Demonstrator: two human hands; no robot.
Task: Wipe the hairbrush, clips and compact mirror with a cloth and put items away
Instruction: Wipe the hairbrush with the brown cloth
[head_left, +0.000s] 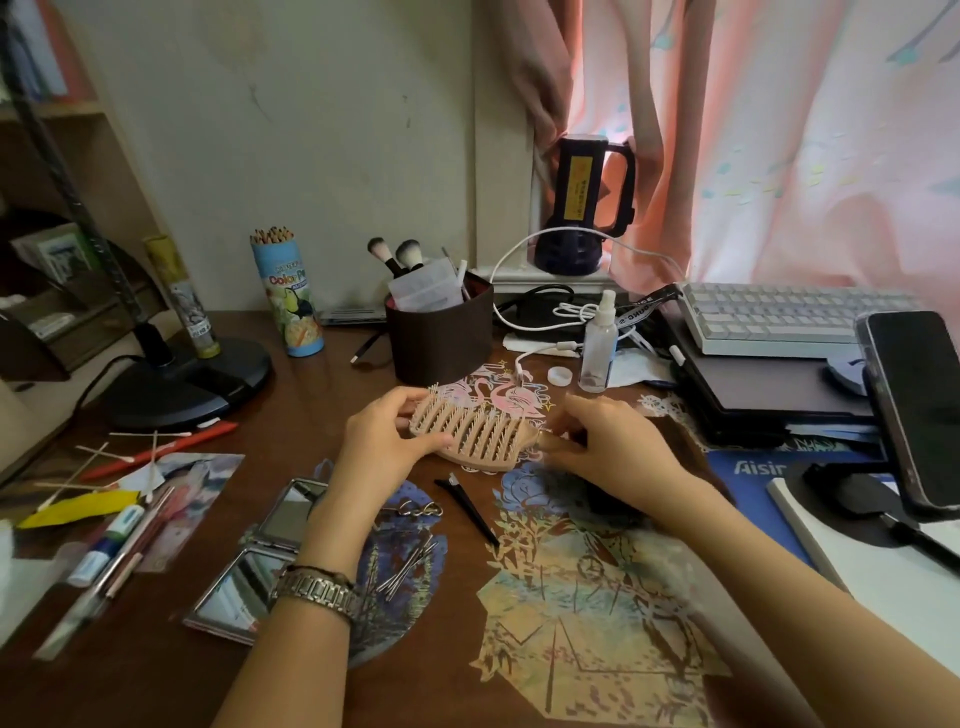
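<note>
A beige vented hairbrush (475, 434) is held above the middle of the desk, bristles up. My left hand (387, 447) grips its left end. My right hand (608, 447) closes on its handle at the right. An open compact mirror (260, 551) lies flat at the lower left, partly under my left wrist. A black clip (467, 506) lies just below the brush. Several metal clips and hairpins (410, 545) rest beside the mirror. No cloth shows clearly in my hands.
A brown organiser (441, 343) with makeup brushes stands behind the brush, a small spray bottle (597, 345) and its cap to the right. Lamp base (197, 379), pencil tube (288, 296), cotton swabs and pens fill the left. Keyboard, laptop and a phone (919, 410) crowd the right.
</note>
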